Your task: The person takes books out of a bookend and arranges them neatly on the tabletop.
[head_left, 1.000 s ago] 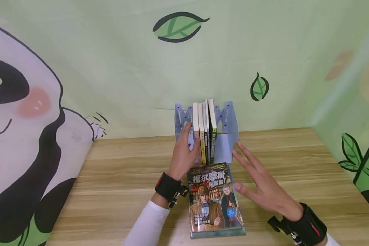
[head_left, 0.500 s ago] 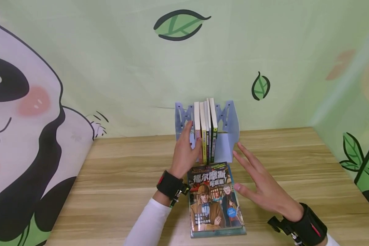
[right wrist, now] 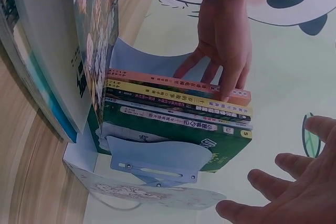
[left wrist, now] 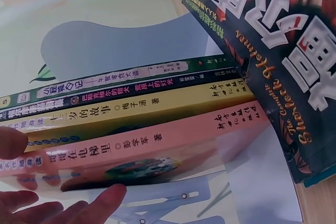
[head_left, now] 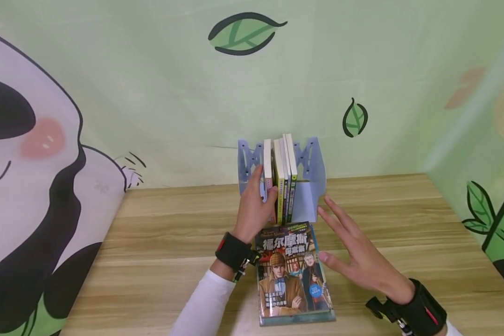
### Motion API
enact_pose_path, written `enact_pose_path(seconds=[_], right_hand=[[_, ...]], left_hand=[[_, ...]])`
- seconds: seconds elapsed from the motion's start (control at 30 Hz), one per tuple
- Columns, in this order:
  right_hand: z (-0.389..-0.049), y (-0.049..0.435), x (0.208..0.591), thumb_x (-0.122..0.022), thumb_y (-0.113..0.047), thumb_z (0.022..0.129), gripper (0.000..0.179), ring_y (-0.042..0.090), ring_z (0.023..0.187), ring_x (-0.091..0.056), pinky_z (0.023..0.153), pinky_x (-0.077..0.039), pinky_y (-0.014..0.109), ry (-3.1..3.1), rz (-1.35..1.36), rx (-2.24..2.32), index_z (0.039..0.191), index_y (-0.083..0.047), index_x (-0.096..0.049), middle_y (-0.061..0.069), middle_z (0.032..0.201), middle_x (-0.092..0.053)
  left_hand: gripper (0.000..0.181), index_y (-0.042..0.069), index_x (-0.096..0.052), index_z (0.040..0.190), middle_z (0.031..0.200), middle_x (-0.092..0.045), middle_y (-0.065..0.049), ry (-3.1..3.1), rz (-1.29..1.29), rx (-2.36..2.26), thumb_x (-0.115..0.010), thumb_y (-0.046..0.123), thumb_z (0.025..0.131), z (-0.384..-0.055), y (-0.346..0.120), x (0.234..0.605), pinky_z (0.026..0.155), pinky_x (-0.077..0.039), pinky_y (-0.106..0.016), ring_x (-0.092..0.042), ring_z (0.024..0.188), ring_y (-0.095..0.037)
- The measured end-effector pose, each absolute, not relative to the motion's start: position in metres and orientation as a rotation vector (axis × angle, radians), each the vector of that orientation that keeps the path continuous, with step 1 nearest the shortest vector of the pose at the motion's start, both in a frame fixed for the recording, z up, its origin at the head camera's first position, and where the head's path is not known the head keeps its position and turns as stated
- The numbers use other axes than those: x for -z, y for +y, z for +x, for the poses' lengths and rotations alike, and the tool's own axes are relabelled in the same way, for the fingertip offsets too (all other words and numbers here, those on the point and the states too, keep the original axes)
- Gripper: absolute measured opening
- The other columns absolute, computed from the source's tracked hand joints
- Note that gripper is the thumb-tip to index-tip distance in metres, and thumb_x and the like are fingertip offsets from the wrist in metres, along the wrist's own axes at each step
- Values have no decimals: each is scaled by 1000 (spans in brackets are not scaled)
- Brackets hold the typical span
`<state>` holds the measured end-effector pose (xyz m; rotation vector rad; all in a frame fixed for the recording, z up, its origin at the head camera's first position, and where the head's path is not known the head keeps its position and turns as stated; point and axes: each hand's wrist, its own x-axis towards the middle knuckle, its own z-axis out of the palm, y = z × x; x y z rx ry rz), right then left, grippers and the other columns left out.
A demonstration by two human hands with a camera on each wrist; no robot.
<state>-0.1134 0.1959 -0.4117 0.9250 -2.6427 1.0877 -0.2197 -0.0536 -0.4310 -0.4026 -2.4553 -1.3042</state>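
Note:
Several slim books stand upright in a light blue metal bookend (head_left: pixel 318 175). My left hand (head_left: pixel 254 207) is at the left end of the row and pinches the pink-spined book (left wrist: pixel 210 137), thumb near the top of its spine and fingers along its outer side. Beside it is a yellow-spined book (left wrist: pixel 184 103), with a narrow gap between the two in the head view. Dark-spined and green books follow to the right. My right hand (head_left: pixel 363 254) is held with fingers spread near the bookend's right wall, holding nothing.
In front of the bookend lies a detective comic book (head_left: pixel 291 280) with a man in a cap on its cover, stacked on a teal-edged book (head_left: pixel 298 320). The wooden tabletop (head_left: pixel 164 242) meets a green printed backdrop (head_left: pixel 172 93) behind.
The yellow book and those right of it have shifted slightly right, opening a gap beside the pink book. My left thumb has moved a little right; the right hand stays still.

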Motion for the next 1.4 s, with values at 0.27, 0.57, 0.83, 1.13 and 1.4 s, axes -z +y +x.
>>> enact_pose_path(seconds=[0.27,0.57,0.83,1.13,1.4], right_hand=[[-112,196,410,-67,-25,91,83,48,147,-19,97,-33,78,-2664,907,-1092,158,-19,-20,6,167,-5],[-112,197,413,-66,-24,92,82,47,147,-19,97,-33,78,-2690,891,-1087,159,-24,-18,7,167,-6],[-112,198,416,-64,-25,93,80,49,146,-20,94,-33,80,-2694,883,-1085,159,-25,-18,4,168,-5],[-112,198,419,-62,-27,95,79,49,146,-20,94,-34,79,-2721,860,-1078,159,-27,-17,6,167,-6],[-112,197,419,-63,-25,95,79,48,146,-22,94,-37,76,-2728,859,-1078,159,-27,-16,8,167,-7]], left_hand=[[71,12,-10,159,164,-20,-15,-2519,-359,1369,-51,27,102,-222,-51,431,107,-44,-44,-36,143,-32],[72,12,-5,159,165,-16,-13,-2552,-375,1350,-49,23,103,-223,-47,430,79,-52,-36,-60,112,-31],[70,9,-5,159,106,-56,-16,-2542,-393,1272,-47,15,103,-225,-43,433,42,-39,-22,-42,49,-9],[67,9,-9,159,124,-57,-23,-2486,-387,1295,-45,15,103,-225,-45,435,43,-41,-23,-44,48,-11],[66,11,-10,159,98,-57,-14,-2470,-383,1312,-45,15,103,-224,-45,435,42,-40,-24,-40,46,-9]])
